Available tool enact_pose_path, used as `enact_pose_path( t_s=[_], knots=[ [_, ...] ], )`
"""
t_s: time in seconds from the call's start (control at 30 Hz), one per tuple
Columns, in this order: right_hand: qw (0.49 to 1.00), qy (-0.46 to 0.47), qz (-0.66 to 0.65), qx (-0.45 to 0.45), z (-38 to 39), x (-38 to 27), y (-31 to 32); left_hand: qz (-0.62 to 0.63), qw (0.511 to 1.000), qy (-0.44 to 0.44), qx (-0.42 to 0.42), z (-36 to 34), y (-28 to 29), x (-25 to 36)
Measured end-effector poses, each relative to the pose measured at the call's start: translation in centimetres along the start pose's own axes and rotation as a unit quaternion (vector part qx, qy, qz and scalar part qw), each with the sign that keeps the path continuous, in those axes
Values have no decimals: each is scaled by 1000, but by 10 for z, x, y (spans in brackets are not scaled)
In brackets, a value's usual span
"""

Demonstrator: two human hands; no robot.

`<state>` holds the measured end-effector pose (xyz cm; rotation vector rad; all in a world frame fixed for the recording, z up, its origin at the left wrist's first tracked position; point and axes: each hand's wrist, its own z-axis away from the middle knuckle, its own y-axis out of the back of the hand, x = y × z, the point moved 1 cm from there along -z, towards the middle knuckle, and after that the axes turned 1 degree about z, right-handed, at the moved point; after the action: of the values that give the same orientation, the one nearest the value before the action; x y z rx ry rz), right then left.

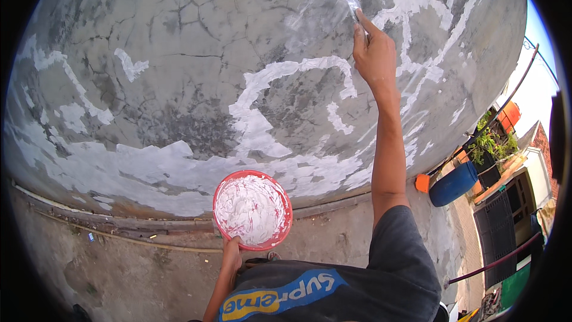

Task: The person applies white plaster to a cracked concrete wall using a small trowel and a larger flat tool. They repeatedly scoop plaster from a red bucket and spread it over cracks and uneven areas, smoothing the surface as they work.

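My right hand [375, 53] is raised to the wall and closed around a putty knife [353, 5], whose flat metal blade lies against or very near the grey surface. A faint whitish smear shows on the wall beside the blade. Low in front of me, my left hand [232, 255] grips the rim of a red bowl [288, 222]. White putty [253, 209] coats the inside of the bowl. Along its cracks, the grey wall [173, 83] carries white putty strips [256, 95], with a broad white band near its foot.
A thin pipe [131, 240] runs along the ground by the wall's base. To the right stand a blue barrel [454, 183], an orange container [422, 183] and green plants [494, 145]. A dark gate [496, 235] is farther right. Small litter [91, 237] lies on the ground at left.
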<state>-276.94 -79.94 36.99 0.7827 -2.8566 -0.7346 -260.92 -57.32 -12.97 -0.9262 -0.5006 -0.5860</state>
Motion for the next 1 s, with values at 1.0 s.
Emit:
enact_pose_path(
  t_s=[1.0],
  knots=[
    [992, 69, 68, -75, -6, 15, 19, -12, 1000, -3, 8, 9, 18, -1]
  ],
)
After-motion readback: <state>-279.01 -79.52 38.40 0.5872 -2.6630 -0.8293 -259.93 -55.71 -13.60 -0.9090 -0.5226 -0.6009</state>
